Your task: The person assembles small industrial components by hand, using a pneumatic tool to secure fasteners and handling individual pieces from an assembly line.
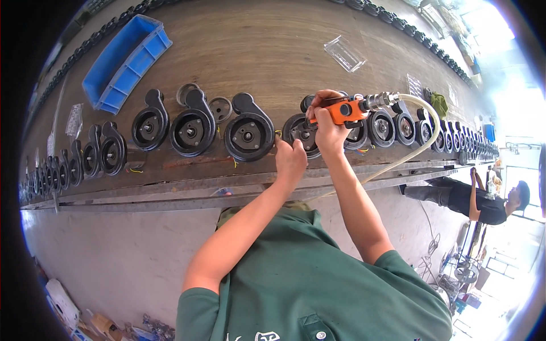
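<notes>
Brown, wood-toned workbench [256, 54] in a workshop, its edges bowed by the fisheye lens; a row of round black housings [248, 136] lines its near edge. The right hand [332, 129] is closed around an orange tool [343, 112], from whose metal fitting a pale hose [437, 126] loops back toward the person. This tool lies above the right side of one housing [296, 129], partly covering it; contact cannot be determined. The left hand [291, 161], fingers curled, is at that housing's left rim; whether it grips anything cannot be told. Beyond the row lie a blue bin [135, 74] (left) and a clear plastic tray [344, 54] (right).
</notes>
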`<state>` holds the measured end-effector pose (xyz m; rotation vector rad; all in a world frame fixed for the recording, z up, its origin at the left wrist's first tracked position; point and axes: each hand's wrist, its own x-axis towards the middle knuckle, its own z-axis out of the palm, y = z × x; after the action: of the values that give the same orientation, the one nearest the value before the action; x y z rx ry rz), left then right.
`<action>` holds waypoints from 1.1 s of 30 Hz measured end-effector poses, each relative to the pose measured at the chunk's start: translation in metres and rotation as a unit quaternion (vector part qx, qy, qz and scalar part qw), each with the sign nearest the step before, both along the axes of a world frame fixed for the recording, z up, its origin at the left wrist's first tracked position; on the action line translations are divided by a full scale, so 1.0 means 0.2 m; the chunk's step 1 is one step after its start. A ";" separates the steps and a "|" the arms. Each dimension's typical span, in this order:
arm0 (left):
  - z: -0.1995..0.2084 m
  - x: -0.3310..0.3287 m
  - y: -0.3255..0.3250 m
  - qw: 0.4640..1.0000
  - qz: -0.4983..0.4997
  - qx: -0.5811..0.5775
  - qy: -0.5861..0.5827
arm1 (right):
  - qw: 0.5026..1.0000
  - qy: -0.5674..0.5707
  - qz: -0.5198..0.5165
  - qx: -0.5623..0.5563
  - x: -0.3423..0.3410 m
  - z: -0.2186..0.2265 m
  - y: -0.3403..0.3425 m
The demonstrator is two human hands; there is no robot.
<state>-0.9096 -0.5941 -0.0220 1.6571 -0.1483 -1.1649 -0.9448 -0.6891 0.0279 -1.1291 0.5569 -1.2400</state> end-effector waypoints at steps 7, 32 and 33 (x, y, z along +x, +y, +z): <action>-0.14 -0.02 -0.02 0.996 0.030 -0.042 -0.079 | 0.999 0.035 0.028 -0.019 0.00 0.00 0.01; -0.24 -0.07 -0.04 0.985 0.043 -0.045 -0.164 | 0.983 0.137 0.018 -0.120 0.08 -0.01 0.05; -0.21 -0.06 -0.04 0.988 0.033 -0.033 -0.148 | 0.983 0.137 0.014 -0.120 0.08 -0.01 0.04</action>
<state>-0.9223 -0.6016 -0.0631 1.7549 -0.3143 -0.8515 -0.9286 -0.6802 0.0250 -1.5202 0.6047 -1.1552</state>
